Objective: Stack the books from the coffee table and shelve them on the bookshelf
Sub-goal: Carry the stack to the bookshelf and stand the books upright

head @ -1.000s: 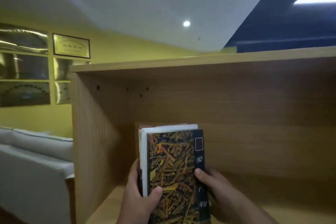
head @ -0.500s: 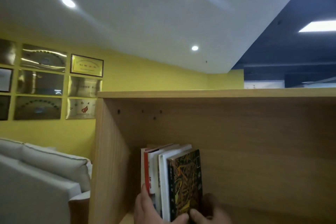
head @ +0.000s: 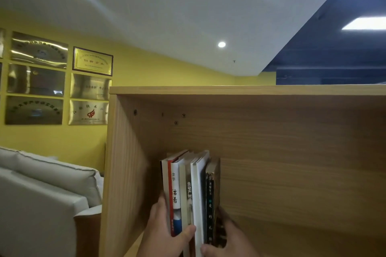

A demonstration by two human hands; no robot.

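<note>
While I hold them from both sides, the books stand upright in the open compartment of the wooden bookshelf, spines facing me. They sit toward the compartment's left end, near its side panel but apart from it, with a shadowed gap between. My left hand grips the row from the left, with its fingers against the outermost cover and its thumb curled across the lower spines. My right hand clasps the other end: its fingers lie along the patterned cover of the dark-spined book, and its thumb hooks round the front at the bottom. To the left of that book is a plain white one, then a grey-spined book, then a white-spined book with a red edge and black characters. The tops fan slightly apart. My hands hide the lower edges, so I cannot tell whether the books rest on the shelf board.

To the left of the bookshelf is a pale sofa. Above it, gold plaques hang in rows on the yellow wall. Round ceiling lights glow in the white ceiling, and a rectangular panel light shines in the dark blue part at right.
</note>
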